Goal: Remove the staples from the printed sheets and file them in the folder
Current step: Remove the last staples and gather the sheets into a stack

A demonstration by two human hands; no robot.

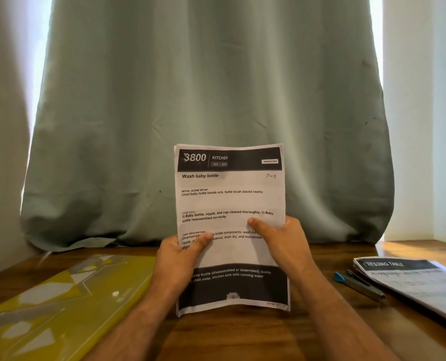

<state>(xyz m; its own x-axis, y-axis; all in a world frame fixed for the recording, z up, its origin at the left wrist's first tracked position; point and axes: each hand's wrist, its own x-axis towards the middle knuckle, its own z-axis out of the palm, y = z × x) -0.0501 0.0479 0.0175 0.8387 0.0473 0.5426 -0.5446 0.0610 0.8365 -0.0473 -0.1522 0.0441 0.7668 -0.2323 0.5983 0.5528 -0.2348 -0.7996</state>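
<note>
Both hands, left (183,252) and right (281,239), pinch the upright sheets (229,194); light, floppy paper, best held at its edges.

Dim room, daylight glare flanking curtain (206,121); soft edges, wide-angle bowing

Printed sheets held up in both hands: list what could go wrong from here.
1. The printed sheets stand upright, gripped only low down by the left hand and right hand; the top may flop over.
2. No staple is visible, so pulling pages apart could tear a corner.
3. The yellow folder lies shut.
</note>
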